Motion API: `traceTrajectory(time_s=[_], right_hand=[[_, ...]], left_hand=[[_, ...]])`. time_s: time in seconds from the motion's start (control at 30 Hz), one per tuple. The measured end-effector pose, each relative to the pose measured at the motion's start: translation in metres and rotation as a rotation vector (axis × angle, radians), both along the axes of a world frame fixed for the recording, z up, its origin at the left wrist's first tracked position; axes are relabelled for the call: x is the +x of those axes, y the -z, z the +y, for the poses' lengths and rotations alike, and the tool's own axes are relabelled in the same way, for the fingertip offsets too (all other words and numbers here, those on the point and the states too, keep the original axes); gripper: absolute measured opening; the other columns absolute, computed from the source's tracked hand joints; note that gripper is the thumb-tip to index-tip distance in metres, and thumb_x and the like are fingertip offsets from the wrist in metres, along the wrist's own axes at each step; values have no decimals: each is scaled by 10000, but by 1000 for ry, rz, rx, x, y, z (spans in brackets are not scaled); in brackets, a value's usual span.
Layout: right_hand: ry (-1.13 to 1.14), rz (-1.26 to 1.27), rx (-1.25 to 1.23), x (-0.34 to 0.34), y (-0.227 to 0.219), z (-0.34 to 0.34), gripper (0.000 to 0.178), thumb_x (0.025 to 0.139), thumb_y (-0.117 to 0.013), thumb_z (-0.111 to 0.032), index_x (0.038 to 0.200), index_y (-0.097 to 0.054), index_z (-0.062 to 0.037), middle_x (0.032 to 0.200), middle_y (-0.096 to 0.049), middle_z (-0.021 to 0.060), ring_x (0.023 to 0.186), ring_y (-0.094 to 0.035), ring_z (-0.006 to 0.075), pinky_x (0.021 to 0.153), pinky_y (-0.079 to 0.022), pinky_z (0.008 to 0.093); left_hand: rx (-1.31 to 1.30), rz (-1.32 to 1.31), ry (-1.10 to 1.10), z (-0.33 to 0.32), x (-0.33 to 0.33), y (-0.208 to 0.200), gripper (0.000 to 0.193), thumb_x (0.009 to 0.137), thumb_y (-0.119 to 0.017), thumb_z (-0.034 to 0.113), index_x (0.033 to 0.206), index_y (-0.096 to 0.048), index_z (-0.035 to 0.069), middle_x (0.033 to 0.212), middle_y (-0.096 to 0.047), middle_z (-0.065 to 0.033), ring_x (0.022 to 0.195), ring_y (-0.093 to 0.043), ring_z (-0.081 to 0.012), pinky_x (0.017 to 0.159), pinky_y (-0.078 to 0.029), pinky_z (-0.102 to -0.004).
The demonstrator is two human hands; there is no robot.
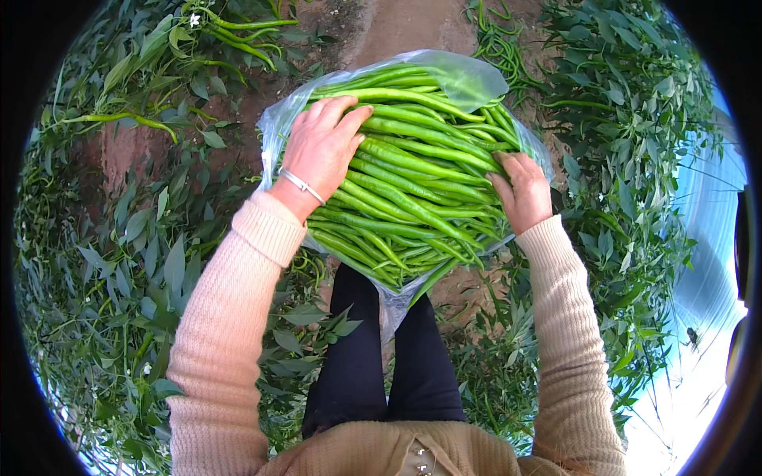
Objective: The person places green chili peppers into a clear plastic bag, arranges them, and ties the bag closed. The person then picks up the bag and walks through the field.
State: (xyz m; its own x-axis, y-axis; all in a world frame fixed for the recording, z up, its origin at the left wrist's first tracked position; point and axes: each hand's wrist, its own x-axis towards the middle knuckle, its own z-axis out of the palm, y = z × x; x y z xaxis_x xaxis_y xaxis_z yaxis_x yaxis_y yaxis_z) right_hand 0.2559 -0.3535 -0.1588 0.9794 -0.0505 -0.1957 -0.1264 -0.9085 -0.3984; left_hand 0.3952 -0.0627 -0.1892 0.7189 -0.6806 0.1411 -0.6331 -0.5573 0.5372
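A clear plastic bag point(278, 131) full of long green chili peppers point(413, 163) is in front of me, its mouth spread wide. The peppers lie mostly side by side, running from upper left to lower right. My left hand point(321, 147), with a thin bracelet at the wrist, rests on the left part of the heap, fingers laid over the peppers and thumb apart. At the right side, my right hand point(522, 189) touches the pepper ends with bent fingers, thumb and forefinger apart. The bag's lower corner hangs over my legs.
Leafy pepper plants point(119, 262) crowd the left, some bearing green peppers point(246, 40). More plants point(627, 159) stand on the right, beside plastic sheeting point(706, 230). Loose peppers point(508, 51) lie in a pile beyond the bag, beside a bare soil path point(405, 28).
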Motion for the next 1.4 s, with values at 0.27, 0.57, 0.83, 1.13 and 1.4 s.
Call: traceTrajectory(time_s=[0.27, 0.57, 0.83, 1.13, 1.4], right_hand=[[-23, 18, 230, 30, -4, 16, 303, 737, -724, 26, 1016, -611, -13, 985, -600, 140, 928, -612, 313, 824, -498, 374], [-52, -167, 289, 31, -33, 37, 280, 801, -638, 2, 1080, -643, -14, 1022, -616, 134, 1005, -591, 316, 871, -475, 393], [-296, -206, -95, 30, -7, 47, 257, 699, -756, -149, 929, -659, -85, 898, -587, 51, 883, -563, 254, 791, -420, 402], [-331, -164, -285, 29, -6, 54, 233, 683, -733, -126, 886, -622, -92, 804, -525, 45, 823, -539, 248, 797, -404, 404], [-234, -54, -37, 21, -37, 42, 168, 742, -685, -15, 874, -584, -42, 918, -545, 116, 919, -533, 323, 834, -422, 408]], left_hand=[[56, 140, 135, -5, 21, 8, 382, 815, -651, 92, 1194, -603, 82, 1143, -579, -110, 1086, -530, -319, 920, -438, -413], [-10, 141, 182, 9, 17, 9, 346, 872, -613, 139, 1211, -605, 69, 1212, -584, -119, 1159, -516, -317, 982, -404, -413], [-82, 64, 195, 14, 11, -16, 318, 836, -670, 196, 1115, -630, 50, 1121, -605, -120, 1070, -555, -322, 936, -420, -421], [71, 79, 263, 54, -18, -17, 337, 717, -737, 115, 1031, -631, 58, 1021, -583, -92, 1019, -554, -301, 886, -448, -409], [61, 82, 268, 73, -9, -7, 316, 711, -710, 45, 1013, -616, 48, 1026, -569, -111, 1002, -551, -316, 882, -461, -409]])
